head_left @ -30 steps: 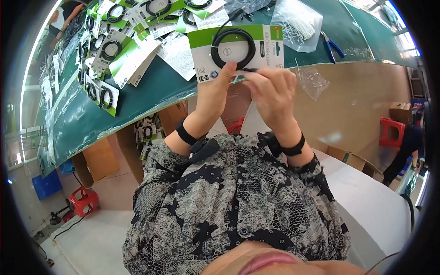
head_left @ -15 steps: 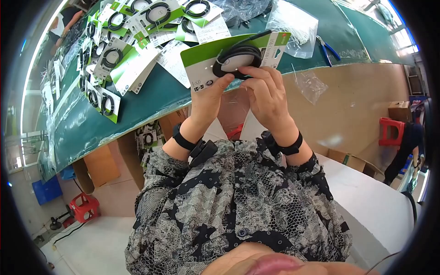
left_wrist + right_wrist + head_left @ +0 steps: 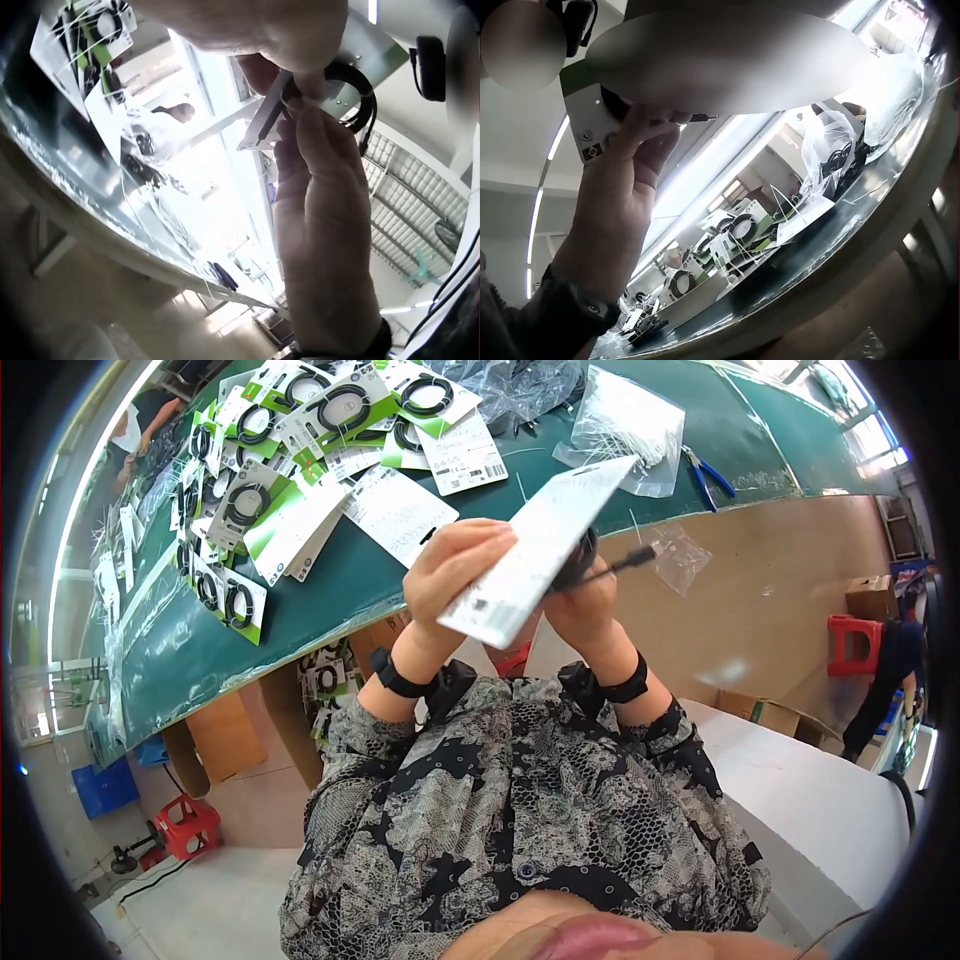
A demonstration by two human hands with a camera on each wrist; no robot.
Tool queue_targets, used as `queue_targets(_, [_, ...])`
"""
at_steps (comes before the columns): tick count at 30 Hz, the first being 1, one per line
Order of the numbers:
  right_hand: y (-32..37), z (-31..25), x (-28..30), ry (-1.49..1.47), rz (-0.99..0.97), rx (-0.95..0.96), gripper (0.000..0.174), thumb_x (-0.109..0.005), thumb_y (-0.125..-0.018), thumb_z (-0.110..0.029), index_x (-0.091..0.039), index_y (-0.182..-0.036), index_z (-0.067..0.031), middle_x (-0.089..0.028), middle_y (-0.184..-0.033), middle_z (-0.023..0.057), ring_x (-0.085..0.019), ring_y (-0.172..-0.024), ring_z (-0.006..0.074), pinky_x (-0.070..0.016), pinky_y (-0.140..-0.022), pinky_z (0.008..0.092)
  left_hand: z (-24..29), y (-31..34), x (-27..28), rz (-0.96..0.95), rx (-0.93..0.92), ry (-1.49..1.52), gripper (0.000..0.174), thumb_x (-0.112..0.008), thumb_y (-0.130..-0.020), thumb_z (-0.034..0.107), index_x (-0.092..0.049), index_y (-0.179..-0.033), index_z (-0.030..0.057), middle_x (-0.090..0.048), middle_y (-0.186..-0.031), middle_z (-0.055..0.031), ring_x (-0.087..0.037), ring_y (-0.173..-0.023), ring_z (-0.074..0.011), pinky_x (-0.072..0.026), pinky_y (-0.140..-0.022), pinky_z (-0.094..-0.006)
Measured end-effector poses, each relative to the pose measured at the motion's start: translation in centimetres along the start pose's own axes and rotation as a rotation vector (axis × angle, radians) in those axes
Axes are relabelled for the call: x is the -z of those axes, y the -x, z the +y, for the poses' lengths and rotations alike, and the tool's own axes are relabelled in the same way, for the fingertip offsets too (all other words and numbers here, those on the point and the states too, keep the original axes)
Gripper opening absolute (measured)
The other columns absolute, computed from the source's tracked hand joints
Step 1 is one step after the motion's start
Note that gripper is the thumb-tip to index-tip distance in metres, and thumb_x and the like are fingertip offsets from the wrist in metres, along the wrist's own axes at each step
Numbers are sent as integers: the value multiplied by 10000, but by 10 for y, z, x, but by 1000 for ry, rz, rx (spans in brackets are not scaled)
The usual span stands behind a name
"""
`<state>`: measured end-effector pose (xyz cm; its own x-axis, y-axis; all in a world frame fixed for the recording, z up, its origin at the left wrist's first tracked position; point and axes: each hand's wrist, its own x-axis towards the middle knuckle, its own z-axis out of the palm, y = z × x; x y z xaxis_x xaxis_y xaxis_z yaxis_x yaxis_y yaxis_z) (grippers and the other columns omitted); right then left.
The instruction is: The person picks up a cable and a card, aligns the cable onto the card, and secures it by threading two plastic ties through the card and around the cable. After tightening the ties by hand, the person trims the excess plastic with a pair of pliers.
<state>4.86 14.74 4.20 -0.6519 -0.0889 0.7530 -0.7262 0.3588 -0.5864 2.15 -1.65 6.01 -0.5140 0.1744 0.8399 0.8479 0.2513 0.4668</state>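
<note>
A white and green packaging card (image 3: 545, 540) is held up above the table's near edge, tilted so that mostly its white back shows. My left hand (image 3: 445, 575) grips it by its left edge, fingers across the back. A coiled black USB cable (image 3: 361, 90) sits on the card's other face. Behind the card, my right hand (image 3: 585, 605) pinches this cable near the card's surface; the card partly hides those fingers. One cable end with its connector (image 3: 635, 557) sticks out to the right. In the left wrist view, the right hand's fingertips (image 3: 304, 120) meet at the cable.
Many carded cables (image 3: 250, 505) lie piled on the green table (image 3: 330, 585) at the left. A bag of white zip ties (image 3: 630, 430) and blue-handled pliers (image 3: 708, 478) lie farther right. A small clear bag (image 3: 683, 558) overlaps the table's near edge.
The card has turned from facing me to showing its back at a steep tilt. My left fingers now lie across the back, and a cable end stands out at the right.
</note>
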Motion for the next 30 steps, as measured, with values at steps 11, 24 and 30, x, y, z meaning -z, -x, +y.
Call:
queue_targets(11, [-5,-8,7,-79,-49,-4,282,-714,-683,-52,-639,-954,-45,-643,-980,96,-629,-871,287,-514,-762,367,13,-21,14,-130,-233,-43,323,-717,-653,49,-675,-972,14,-634,-953,-113,-638,-895,-255,-535,-748,-310])
queue_targets(24, [-7,-20,4,-26,15,45,262,-697,-696,-32,-633,-949,-57,-643,-978,98,-634,-862,272,-514,-744,354,13,-20,8,-72,-159,39,322,-721,-651,23,-684,-971,28,-620,-1002,-127,-631,-888,-240,-525,-774,-308])
queue_targets(30, [1,-38,-22,-683,267,-625,155,-651,-777,-24,-627,-929,-42,-642,-970,106,-637,-832,229,-513,-731,329,13,-23,5,39,-190,-7,304,-725,-682,11,-680,-983,23,-597,-941,-94,-625,-878,-228,-516,-774,-279])
